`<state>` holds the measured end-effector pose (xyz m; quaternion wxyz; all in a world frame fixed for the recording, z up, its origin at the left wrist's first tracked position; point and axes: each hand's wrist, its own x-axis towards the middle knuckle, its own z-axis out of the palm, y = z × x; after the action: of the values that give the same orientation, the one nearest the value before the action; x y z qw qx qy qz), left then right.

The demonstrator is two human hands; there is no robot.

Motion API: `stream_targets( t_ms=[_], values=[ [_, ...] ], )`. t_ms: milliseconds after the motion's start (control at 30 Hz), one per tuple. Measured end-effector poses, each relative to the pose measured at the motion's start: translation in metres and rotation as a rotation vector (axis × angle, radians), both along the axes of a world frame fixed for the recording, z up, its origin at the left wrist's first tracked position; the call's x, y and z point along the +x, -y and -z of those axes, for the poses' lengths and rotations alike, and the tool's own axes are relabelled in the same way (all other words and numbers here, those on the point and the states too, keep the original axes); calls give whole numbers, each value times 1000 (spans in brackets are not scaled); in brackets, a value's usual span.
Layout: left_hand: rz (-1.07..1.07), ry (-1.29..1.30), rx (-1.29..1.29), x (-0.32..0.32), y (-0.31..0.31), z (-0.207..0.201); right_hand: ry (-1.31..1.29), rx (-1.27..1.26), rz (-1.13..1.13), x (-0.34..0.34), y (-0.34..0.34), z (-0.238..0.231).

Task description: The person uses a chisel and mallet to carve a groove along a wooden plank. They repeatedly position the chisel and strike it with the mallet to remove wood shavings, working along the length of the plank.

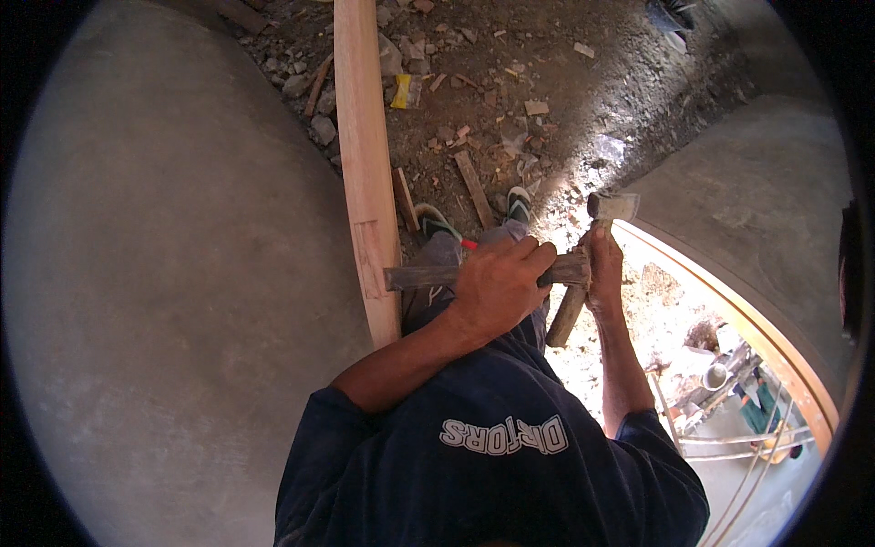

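Looking down, I see rubble-strewn dirt floor [510, 100] btwn grey concrete walls [164, 301]. Left hand [497, 287] is clenched round a dark chisel [424, 276] set against a notched, pale wood plank [365, 164]; right hand [603, 264] grips a hammer [583, 273] w/ worn wooden handle.

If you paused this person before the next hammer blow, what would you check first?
1. Left hand wrapped round the chisel: ok.
2. Chisel tip set in the notch of the wooden beam: ok.
3. Right hand gripping the hammer: ok.
4. Hammer head firmly fixed on its handle: cannot tell.
5. Feet in sandals on ground littered with rubble: not ok.
6. Beam held steady against the wall: cannot tell.
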<state>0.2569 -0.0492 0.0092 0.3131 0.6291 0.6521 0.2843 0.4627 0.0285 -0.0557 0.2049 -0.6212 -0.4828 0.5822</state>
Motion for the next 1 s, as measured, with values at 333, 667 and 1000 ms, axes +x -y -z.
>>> stream_targets(
  t_ms=[333, 667, 1000],
  values=[
    [-6, -26, -23, 1, 5, 3, -63, -44, 53, -3, 3, 3],
    [23, -64, -69, -1, 11, 10, -206, -21, 385, 21, -13, -25],
    [-15, -177, -68, 3, 16, 39, -8, -188, -110, 12, 45, -29]
  ],
)
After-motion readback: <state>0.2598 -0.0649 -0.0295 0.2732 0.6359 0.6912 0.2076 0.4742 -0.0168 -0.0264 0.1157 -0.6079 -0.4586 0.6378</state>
